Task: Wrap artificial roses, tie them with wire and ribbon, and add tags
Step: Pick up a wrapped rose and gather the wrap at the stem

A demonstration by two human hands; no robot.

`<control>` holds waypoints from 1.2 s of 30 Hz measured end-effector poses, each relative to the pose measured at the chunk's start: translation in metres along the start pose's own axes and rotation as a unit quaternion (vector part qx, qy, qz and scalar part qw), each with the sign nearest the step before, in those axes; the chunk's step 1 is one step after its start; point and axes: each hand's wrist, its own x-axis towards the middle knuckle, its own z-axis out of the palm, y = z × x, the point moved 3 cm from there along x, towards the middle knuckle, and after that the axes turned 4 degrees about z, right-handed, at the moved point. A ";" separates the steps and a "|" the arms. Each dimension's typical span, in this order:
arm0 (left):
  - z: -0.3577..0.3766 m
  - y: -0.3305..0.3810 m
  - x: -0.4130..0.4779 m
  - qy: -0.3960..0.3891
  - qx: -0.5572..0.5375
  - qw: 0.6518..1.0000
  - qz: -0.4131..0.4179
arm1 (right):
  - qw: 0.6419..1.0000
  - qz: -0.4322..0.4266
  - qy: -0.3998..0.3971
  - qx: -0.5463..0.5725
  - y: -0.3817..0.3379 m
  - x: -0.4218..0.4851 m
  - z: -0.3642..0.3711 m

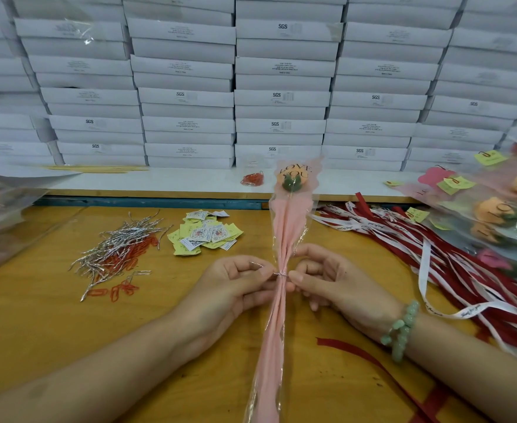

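Observation:
An orange artificial rose [292, 179] in a pink and clear wrapper [284, 236] printed "LOVE YOU" stands upright in the middle. A thin silver wire [280, 273] circles the gathered wrapper at its narrow waist. My left hand [235, 285] pinches the wire's loose end just left of the wrapper. My right hand [321, 279] pinches the wrapper at the wire from the right, a green bead bracelet [402, 329] on its wrist.
On the wooden table [52, 325] lie a heap of silver wires and orange clips [119, 251], yellow and white tags [205, 233], red and white ribbons [434, 254] and finished wrapped roses [495, 209] at right. Stacked white boxes [281, 96] fill the back.

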 end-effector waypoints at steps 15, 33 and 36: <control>0.000 0.000 0.003 0.007 -0.018 0.998 -0.053 | 0.999 -0.022 0.016 -0.032 0.002 0.000 0.002; 0.003 0.001 -0.001 0.000 0.058 0.998 -0.013 | 0.999 -0.023 0.031 -0.038 0.001 -0.001 0.001; 0.004 0.003 -0.002 -0.015 0.075 0.997 -0.014 | 0.999 -0.025 0.030 -0.035 0.001 -0.001 0.001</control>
